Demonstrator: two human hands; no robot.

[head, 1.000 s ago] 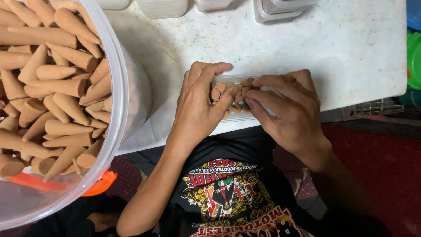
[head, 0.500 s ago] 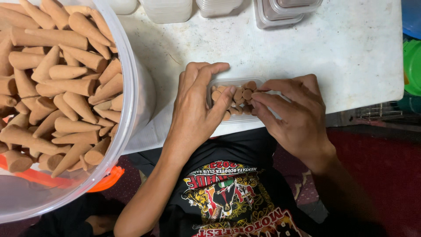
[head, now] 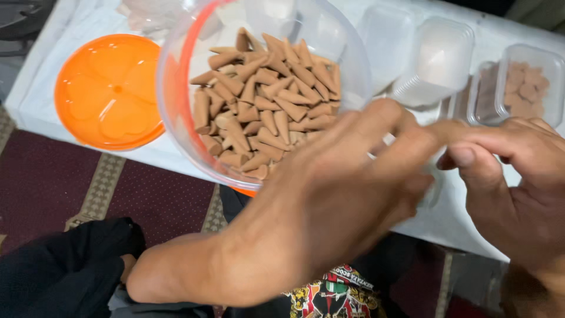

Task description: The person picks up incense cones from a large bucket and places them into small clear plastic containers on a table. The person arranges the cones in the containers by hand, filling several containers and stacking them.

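I count 1 tub (head: 176, 112) of cones, 1 orange lid (head: 109, 91), 1 filled box (head: 524, 88), and my 2 hands.

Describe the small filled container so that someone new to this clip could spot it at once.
On the white table, look to the far right, behind the right hand. The small clear plastic box sits there; unlike the empty clear tubs beside it, it holds brown cones packed upright.

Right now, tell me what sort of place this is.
Probably a home packing spot on the floor: a low white table over patterned carpet, a clear tub of brown cones, and small plastic boxes.
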